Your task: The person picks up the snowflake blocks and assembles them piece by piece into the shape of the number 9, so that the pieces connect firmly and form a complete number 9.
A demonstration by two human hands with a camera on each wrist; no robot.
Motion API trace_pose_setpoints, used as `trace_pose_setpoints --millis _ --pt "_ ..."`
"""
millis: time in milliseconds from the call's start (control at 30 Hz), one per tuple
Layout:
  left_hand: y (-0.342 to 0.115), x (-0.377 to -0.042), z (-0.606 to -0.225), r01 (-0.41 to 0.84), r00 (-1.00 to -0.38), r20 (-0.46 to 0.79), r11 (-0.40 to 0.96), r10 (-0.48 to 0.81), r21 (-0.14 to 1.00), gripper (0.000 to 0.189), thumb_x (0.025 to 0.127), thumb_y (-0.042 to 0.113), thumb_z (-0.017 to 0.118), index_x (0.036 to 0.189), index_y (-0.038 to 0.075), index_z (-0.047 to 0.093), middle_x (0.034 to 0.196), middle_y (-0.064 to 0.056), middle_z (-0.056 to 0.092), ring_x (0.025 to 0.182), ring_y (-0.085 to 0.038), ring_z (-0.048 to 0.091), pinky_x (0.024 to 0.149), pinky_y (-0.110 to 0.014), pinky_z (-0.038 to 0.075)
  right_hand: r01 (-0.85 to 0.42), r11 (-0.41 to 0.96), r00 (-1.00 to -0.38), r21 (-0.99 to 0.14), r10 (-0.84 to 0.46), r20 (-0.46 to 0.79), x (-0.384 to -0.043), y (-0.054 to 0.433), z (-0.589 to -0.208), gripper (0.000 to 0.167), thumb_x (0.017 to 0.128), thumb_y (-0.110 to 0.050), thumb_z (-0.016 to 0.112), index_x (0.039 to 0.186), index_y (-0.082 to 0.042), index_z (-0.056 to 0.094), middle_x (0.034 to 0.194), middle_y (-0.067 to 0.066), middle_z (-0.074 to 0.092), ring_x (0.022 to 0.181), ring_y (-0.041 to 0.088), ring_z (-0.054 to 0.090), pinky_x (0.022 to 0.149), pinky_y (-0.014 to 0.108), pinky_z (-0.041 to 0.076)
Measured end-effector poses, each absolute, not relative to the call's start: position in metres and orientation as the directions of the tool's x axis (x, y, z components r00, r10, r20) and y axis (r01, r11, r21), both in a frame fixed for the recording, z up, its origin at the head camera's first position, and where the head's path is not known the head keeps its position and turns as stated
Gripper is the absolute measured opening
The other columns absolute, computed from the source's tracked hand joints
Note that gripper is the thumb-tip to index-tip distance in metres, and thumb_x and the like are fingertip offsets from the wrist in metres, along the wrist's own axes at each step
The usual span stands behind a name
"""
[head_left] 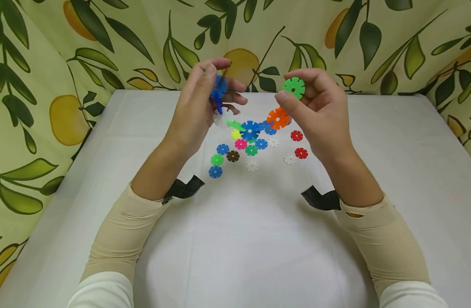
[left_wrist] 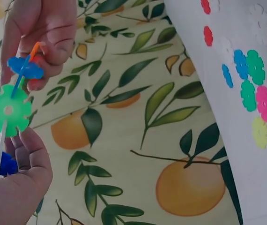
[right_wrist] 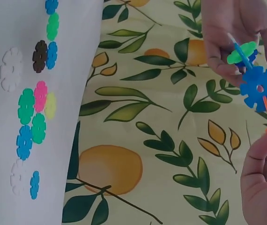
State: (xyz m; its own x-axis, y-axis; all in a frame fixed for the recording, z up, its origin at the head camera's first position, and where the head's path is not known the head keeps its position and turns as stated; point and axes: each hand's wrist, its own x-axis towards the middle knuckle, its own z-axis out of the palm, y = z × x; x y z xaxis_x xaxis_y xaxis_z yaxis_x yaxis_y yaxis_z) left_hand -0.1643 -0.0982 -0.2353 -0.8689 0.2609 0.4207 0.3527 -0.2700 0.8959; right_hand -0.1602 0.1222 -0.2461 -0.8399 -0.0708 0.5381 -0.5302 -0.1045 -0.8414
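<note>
Both hands hold up a chain of slotted plastic snowflake discs above the table. My left hand point(head_left: 191, 107) grips its left end around a blue disc point(head_left: 219, 88), with a brown disc edge-on by the fingertips. From there the chain sags through a clear white disc point(head_left: 223, 117), a light green disc point(left_wrist: 9, 110) and a blue disc point(head_left: 250, 130) to an orange disc point(head_left: 278, 118). At the right end, my right hand point(head_left: 328, 111) pinches a green disc point(head_left: 293, 88) between thumb and fingers. The right wrist view shows the orange disc partly hidden by the thumb.
Loose discs lie flat on the white table point(head_left: 235, 239) below the chain: several blue, green and white ones, a brown disc point(head_left: 233, 156), a pink disc point(head_left: 241, 144) and two red discs point(head_left: 301, 153). A leaf-patterned curtain point(head_left: 143, 42) hangs behind. Black mounts point(head_left: 322, 199) sit at both wrists.
</note>
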Motion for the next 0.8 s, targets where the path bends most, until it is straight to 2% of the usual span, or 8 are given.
trace_pose_setpoints --millis 100,233,433,533,633,733,800 --pt "-0.097 -0.164 -0.235 0.317 -0.879 0.397 -0.297 0.265 0.901 0.033 0.110 0.022 0.025 0.134 0.005 0.041 0.106 -0.021 0.060 0.096 -0.037 0.063 0.090 -0.040 0.052 -0.540 -0.128 -0.836 -0.832 -0.032 0.548 -0.162 0.122 -0.246 0.030 0.087 0.005 0.070 0.117 0.002 0.065 0.100 0.020 0.064 0.090 0.031 0.063 0.079 0.027 0.056" --pt "-0.096 -0.163 -0.236 0.303 -0.881 0.384 -0.295 0.276 0.906 0.033 0.110 0.023 0.026 0.134 0.005 0.040 0.106 -0.020 0.060 0.098 -0.037 0.062 0.096 -0.042 0.050 -0.545 -0.118 -0.834 -0.830 -0.024 0.551 -0.163 0.123 -0.247 0.033 0.086 0.006 0.071 0.118 0.002 0.065 0.100 0.019 0.065 0.090 0.031 0.064 0.080 0.026 0.056" --pt "-0.099 -0.163 -0.235 0.334 -0.870 0.406 -0.272 0.281 0.903 0.030 0.109 0.014 0.034 0.136 0.002 0.040 0.100 -0.018 0.057 0.094 -0.035 0.060 0.093 -0.041 0.051 -0.636 -0.043 -0.768 -0.770 -0.059 0.637 -0.164 0.123 -0.249 0.032 0.090 0.005 0.067 0.122 0.001 0.064 0.101 0.019 0.068 0.095 0.030 0.067 0.081 0.027 0.057" --pt "-0.101 -0.162 -0.233 0.315 -0.880 0.396 -0.301 0.263 0.900 0.031 0.109 0.013 0.036 0.137 0.001 0.041 0.095 -0.016 0.052 0.089 -0.030 0.056 0.087 -0.037 0.053 -0.624 -0.048 -0.776 -0.780 -0.074 0.626 -0.164 0.122 -0.250 0.027 0.095 0.002 0.062 0.122 0.000 0.064 0.102 0.018 0.067 0.094 0.031 0.066 0.076 0.025 0.055" --pt "-0.103 -0.161 -0.230 0.292 -0.887 0.392 -0.359 0.246 0.886 0.032 0.110 0.018 0.031 0.135 0.003 0.043 0.090 -0.014 0.047 0.084 -0.024 0.051 0.080 -0.033 0.052 -0.593 -0.086 -0.795 -0.801 -0.097 0.599 -0.165 0.120 -0.251 0.024 0.105 -0.009 0.049 0.122 -0.002 0.064 0.101 0.020 0.065 0.094 0.032 0.065 0.069 0.026 0.054" --pt "-0.104 -0.163 -0.229 0.305 -0.880 0.415 -0.395 0.232 0.867 0.035 0.110 0.023 0.025 0.132 0.004 0.044 0.087 -0.012 0.046 0.081 -0.022 0.049 0.076 -0.033 0.050 -0.511 -0.195 -0.843 -0.837 -0.078 0.533 -0.169 0.120 -0.253 0.035 0.110 -0.021 0.037 0.123 0.001 0.062 0.102 0.022 0.064 0.089 0.031 0.065 0.065 0.027 0.055" --pt "-0.105 -0.164 -0.229 0.324 -0.876 0.431 -0.395 0.217 0.859 0.036 0.109 0.024 0.024 0.131 0.005 0.045 0.085 -0.012 0.047 0.080 -0.022 0.049 0.075 -0.032 0.050 -0.420 -0.260 -0.892 -0.869 -0.055 0.448 -0.174 0.122 -0.256 0.034 0.109 -0.020 0.038 0.121 0.002 0.061 0.101 0.022 0.063 0.082 0.028 0.064 0.062 0.027 0.056"
